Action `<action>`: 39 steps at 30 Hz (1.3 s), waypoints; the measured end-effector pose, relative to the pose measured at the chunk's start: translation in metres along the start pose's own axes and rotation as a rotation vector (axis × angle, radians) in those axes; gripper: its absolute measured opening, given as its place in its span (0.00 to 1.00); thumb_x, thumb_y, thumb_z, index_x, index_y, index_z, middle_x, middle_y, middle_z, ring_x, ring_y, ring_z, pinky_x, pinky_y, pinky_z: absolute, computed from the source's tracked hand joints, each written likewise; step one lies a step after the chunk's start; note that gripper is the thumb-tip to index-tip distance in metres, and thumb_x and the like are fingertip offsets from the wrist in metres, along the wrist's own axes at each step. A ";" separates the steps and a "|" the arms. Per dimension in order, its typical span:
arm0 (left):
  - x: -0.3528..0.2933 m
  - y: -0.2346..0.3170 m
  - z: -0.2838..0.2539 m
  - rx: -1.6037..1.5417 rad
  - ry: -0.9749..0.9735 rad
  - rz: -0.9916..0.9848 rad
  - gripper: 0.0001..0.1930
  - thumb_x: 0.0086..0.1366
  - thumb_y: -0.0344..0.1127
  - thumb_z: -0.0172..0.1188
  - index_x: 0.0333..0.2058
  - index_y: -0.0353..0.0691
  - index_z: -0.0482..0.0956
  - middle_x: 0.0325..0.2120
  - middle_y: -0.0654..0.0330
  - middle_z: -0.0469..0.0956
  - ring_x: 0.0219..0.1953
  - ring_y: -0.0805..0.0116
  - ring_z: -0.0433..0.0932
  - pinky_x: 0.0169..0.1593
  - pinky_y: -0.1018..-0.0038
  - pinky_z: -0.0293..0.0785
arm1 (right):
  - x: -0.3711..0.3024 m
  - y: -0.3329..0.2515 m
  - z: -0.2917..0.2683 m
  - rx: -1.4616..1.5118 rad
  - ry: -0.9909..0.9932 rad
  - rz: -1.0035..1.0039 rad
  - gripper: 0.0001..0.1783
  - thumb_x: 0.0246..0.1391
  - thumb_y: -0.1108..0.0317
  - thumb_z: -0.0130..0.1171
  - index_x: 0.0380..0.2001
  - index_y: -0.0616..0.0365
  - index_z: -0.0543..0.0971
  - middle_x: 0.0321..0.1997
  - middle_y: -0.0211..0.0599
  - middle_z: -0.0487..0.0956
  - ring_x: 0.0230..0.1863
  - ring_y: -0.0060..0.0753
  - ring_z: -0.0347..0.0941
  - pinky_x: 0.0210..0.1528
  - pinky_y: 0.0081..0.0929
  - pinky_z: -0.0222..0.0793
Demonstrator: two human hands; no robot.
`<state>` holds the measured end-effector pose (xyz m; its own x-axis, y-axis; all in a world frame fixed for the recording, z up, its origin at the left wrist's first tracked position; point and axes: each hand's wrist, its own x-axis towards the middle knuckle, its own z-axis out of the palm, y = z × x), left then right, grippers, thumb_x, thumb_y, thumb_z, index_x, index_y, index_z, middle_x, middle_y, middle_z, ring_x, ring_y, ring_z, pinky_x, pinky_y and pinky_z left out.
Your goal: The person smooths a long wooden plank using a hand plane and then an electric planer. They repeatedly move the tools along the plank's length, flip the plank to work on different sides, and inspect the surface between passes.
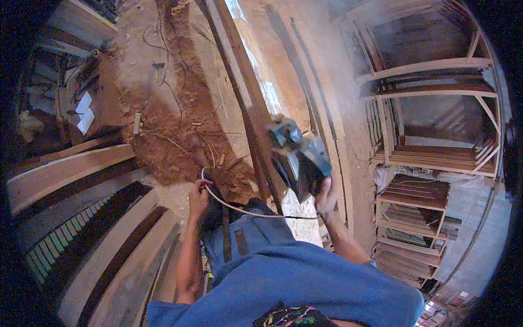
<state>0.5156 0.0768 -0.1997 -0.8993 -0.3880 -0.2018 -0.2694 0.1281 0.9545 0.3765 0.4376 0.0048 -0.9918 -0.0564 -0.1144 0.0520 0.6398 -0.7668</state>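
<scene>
My right hand [326, 197] is wrapped round the rear handle of a teal and black electric planer [311, 155], somewhat blurred by motion. The planer is over a long wooden beam [244, 92] that runs away from me; whether its sole touches the wood I cannot tell. A pale power cord [245, 210] leads from the planer's back, across in front of my body, to my left hand [198, 196]. The fingers of that hand are closed on the cord, which loops up and trails away over the floor.
Reddish wood shavings [169, 155] cover the floor at left, with dark cables [177, 92] among them. Curved planks [71, 171] are stacked at lower left. Wooden frames [436, 92] and racks of boards [411, 218] stand along the right. A white sheet [85, 113] lies at far left.
</scene>
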 end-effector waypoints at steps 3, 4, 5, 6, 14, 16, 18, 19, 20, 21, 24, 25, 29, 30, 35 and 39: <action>-0.003 0.000 -0.002 -0.027 0.038 -0.188 0.16 0.60 0.22 0.47 0.43 0.37 0.81 0.30 0.59 0.82 0.32 0.68 0.78 0.42 0.73 0.75 | 0.075 -0.023 0.030 -0.050 0.038 -0.124 0.29 0.74 0.53 0.43 0.63 0.66 0.72 0.54 0.62 0.81 0.57 0.60 0.78 0.59 0.45 0.72; -0.003 0.000 -0.004 0.003 0.035 -0.177 0.16 0.61 0.22 0.47 0.43 0.37 0.81 0.31 0.59 0.82 0.33 0.69 0.78 0.42 0.73 0.75 | 0.105 -0.036 0.044 -0.031 0.048 -0.239 0.28 0.74 0.53 0.42 0.62 0.65 0.74 0.53 0.62 0.81 0.57 0.61 0.78 0.60 0.45 0.72; -0.002 0.000 -0.007 0.033 0.032 -0.166 0.16 0.61 0.22 0.47 0.43 0.38 0.81 0.32 0.59 0.82 0.33 0.69 0.79 0.42 0.73 0.75 | 0.133 -0.052 0.058 -0.127 0.089 -0.223 0.27 0.77 0.54 0.42 0.61 0.67 0.73 0.52 0.50 0.82 0.55 0.41 0.76 0.61 0.38 0.69; -0.001 -0.001 -0.010 0.067 0.054 -0.156 0.16 0.61 0.22 0.47 0.43 0.38 0.81 0.32 0.58 0.82 0.34 0.69 0.79 0.43 0.72 0.75 | 0.166 -0.072 0.078 -0.108 0.180 -0.367 0.27 0.76 0.52 0.42 0.59 0.66 0.75 0.52 0.54 0.81 0.55 0.45 0.77 0.59 0.40 0.70; 0.004 0.005 -0.025 -0.015 0.151 -0.144 0.16 0.62 0.20 0.49 0.46 0.37 0.80 0.39 0.57 0.84 0.41 0.69 0.81 0.49 0.71 0.76 | 0.343 -0.199 0.147 -0.148 0.103 -0.331 0.37 0.72 0.40 0.39 0.63 0.63 0.74 0.58 0.68 0.78 0.63 0.73 0.71 0.67 0.55 0.66; -0.003 0.011 -0.027 0.003 0.202 -0.090 0.16 0.62 0.19 0.49 0.46 0.37 0.80 0.40 0.56 0.84 0.43 0.68 0.82 0.50 0.70 0.77 | 0.334 -0.187 0.147 -0.103 0.112 -0.380 0.37 0.72 0.40 0.39 0.63 0.63 0.74 0.58 0.67 0.78 0.63 0.73 0.71 0.67 0.54 0.66; -0.011 0.014 -0.030 -0.040 0.157 -0.179 0.17 0.62 0.18 0.48 0.46 0.36 0.79 0.41 0.55 0.84 0.45 0.66 0.82 0.52 0.69 0.77 | 0.311 -0.165 0.133 -0.092 0.098 -0.376 0.36 0.73 0.41 0.40 0.63 0.64 0.74 0.59 0.66 0.78 0.64 0.73 0.71 0.67 0.54 0.66; -0.014 0.014 -0.031 -0.040 0.150 -0.205 0.17 0.62 0.17 0.47 0.45 0.36 0.79 0.41 0.55 0.84 0.45 0.66 0.82 0.53 0.69 0.77 | 0.288 -0.147 0.121 -0.159 0.098 -0.303 0.33 0.73 0.45 0.42 0.62 0.65 0.74 0.58 0.65 0.79 0.62 0.72 0.72 0.66 0.53 0.67; -0.019 0.013 -0.032 -0.010 0.156 -0.177 0.17 0.62 0.17 0.47 0.45 0.35 0.79 0.41 0.55 0.84 0.45 0.66 0.82 0.53 0.68 0.77 | 0.256 -0.127 0.106 -0.163 0.083 -0.313 0.32 0.73 0.47 0.43 0.61 0.65 0.74 0.57 0.65 0.79 0.60 0.71 0.73 0.64 0.53 0.68; -0.021 0.010 -0.033 -0.033 0.134 -0.238 0.17 0.61 0.17 0.46 0.44 0.35 0.79 0.41 0.53 0.84 0.45 0.65 0.83 0.53 0.69 0.77 | 0.222 -0.109 0.090 -0.143 0.092 -0.411 0.30 0.73 0.48 0.44 0.61 0.64 0.74 0.57 0.65 0.79 0.58 0.71 0.75 0.62 0.52 0.70; -0.032 -0.001 -0.031 -0.017 0.031 -0.210 0.17 0.60 0.18 0.46 0.42 0.35 0.80 0.39 0.54 0.84 0.44 0.66 0.82 0.52 0.70 0.77 | 0.096 -0.050 0.046 -0.102 0.093 -0.208 0.26 0.75 0.54 0.43 0.60 0.65 0.75 0.49 0.57 0.82 0.54 0.50 0.78 0.58 0.43 0.71; -0.035 -0.006 -0.028 0.012 0.005 -0.193 0.17 0.60 0.18 0.46 0.42 0.36 0.81 0.38 0.55 0.84 0.43 0.66 0.82 0.51 0.70 0.76 | 0.052 -0.030 0.026 -0.042 0.036 -0.069 0.28 0.74 0.51 0.44 0.62 0.63 0.74 0.48 0.62 0.82 0.55 0.59 0.79 0.57 0.49 0.72; -0.046 -0.024 -0.011 0.114 -0.125 -0.090 0.17 0.60 0.20 0.46 0.43 0.38 0.82 0.35 0.56 0.83 0.41 0.66 0.81 0.49 0.71 0.75 | -0.064 0.033 -0.019 -0.069 0.081 -0.007 0.32 0.75 0.49 0.40 0.64 0.65 0.72 0.59 0.60 0.79 0.61 0.58 0.76 0.62 0.45 0.70; -0.048 -0.027 -0.005 0.154 -0.168 -0.079 0.17 0.60 0.21 0.46 0.44 0.39 0.82 0.34 0.56 0.82 0.41 0.66 0.80 0.48 0.70 0.75 | -0.077 0.040 -0.025 -0.041 0.067 -0.016 0.32 0.75 0.48 0.40 0.65 0.65 0.71 0.60 0.59 0.78 0.62 0.58 0.75 0.63 0.45 0.69; -0.057 -0.027 0.009 0.045 -0.155 -0.148 0.16 0.63 0.22 0.47 0.44 0.40 0.82 0.34 0.56 0.82 0.40 0.65 0.80 0.47 0.71 0.74 | -0.038 0.029 -0.014 -0.088 0.060 0.042 0.32 0.75 0.48 0.40 0.64 0.65 0.72 0.58 0.62 0.79 0.60 0.60 0.76 0.61 0.46 0.70; -0.061 -0.020 0.000 0.018 -0.125 -0.176 0.17 0.63 0.21 0.46 0.44 0.38 0.81 0.35 0.56 0.83 0.41 0.65 0.80 0.49 0.72 0.74 | 0.058 -0.017 0.025 -0.052 0.080 -0.159 0.29 0.74 0.47 0.43 0.61 0.60 0.75 0.48 0.65 0.82 0.52 0.65 0.80 0.55 0.49 0.73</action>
<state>0.5761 0.0980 -0.2065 -0.8731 -0.2895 -0.3923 -0.4317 0.0853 0.8980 0.3209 0.4039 -0.0046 -0.9933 -0.1001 0.0575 -0.1098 0.6666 -0.7373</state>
